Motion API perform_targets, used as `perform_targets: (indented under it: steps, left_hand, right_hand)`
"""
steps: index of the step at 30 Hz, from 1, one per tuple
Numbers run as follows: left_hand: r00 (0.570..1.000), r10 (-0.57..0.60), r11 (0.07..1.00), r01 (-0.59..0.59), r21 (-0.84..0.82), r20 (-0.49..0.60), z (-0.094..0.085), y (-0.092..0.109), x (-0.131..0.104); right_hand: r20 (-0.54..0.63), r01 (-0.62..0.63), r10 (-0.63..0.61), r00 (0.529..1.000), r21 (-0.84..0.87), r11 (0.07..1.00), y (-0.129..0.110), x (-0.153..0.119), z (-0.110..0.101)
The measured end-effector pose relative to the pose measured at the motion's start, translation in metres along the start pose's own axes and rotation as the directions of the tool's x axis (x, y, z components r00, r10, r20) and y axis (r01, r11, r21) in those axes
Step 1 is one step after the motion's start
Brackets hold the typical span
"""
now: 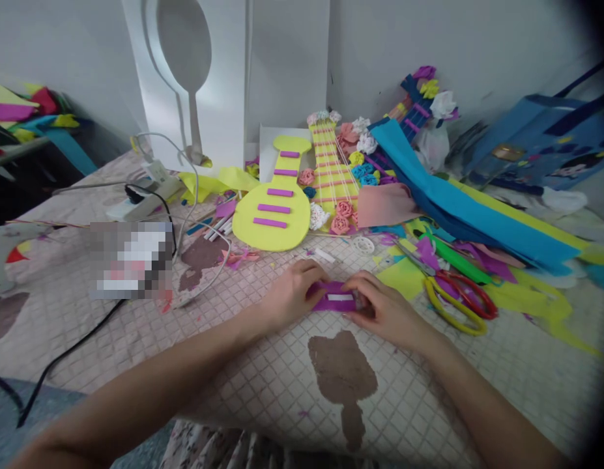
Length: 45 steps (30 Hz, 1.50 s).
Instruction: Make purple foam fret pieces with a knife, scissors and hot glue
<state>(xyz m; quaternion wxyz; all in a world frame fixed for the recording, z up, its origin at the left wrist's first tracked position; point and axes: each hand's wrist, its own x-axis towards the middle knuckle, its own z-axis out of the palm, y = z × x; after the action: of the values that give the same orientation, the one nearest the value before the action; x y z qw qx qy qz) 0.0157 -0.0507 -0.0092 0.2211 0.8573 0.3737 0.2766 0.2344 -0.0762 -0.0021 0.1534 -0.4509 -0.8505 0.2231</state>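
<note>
Far left of your hands, a flat yellow guitar-shaped cutout (pixel 271 234) carries short purple bars (pixel 274 208). Your left forearm reaches in from the near left, and your left hand (pixel 292 293) curls inward, its bent fingertips pinching the left end of a small purple paper-like strip (pixel 326 305). The strip is between your hands, at the middle of the grid-patterned surface (pixel 404 391); whether it touches the surface, you cannot tell. A narrow white piece (pixel 341 297) lies lengthwise on it, partly uncovered, so you appear to be lining up or wrapping the two. That calls for light, even fingertip pressure, with the white piece kept parallel to the purple edge. Your right hand (pixel 387 306), its forearm angled in from the near right, mirrors the left, fingers bent and thumb below, closed narrowly on the right end. Farther right lie scissors with yellow and red handles (pixel 430 292).
</note>
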Motion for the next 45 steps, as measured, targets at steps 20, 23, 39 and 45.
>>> perform_targets:
  steps: [20,23,39,45]
  left_hand:
    - [0.972,-0.136,0.855,0.212,0.473,-0.19,-0.037,-0.017,0.011]
    - [0.996,-0.023,0.955,0.048,0.292,-0.09,-0.031,-0.009,0.011]
    - [0.967,0.174,0.971,-0.2,0.129,0.185,0.0,0.007,0.0]
    - [0.967,0.167,0.97,-0.196,0.142,0.193,0.003,0.007,-0.001]
  right_hand:
    - [-0.261,-0.169,0.198,0.945,0.13,0.977,0.011,0.012,0.01]
    - [-0.252,-0.162,0.18,0.951,0.093,0.982,0.012,0.016,0.011]
    - [-0.045,0.094,-0.102,0.994,-0.156,0.983,-0.001,0.0,0.002]
    - [-0.083,0.094,-0.105,0.991,-0.133,0.987,0.0,0.003,0.004]
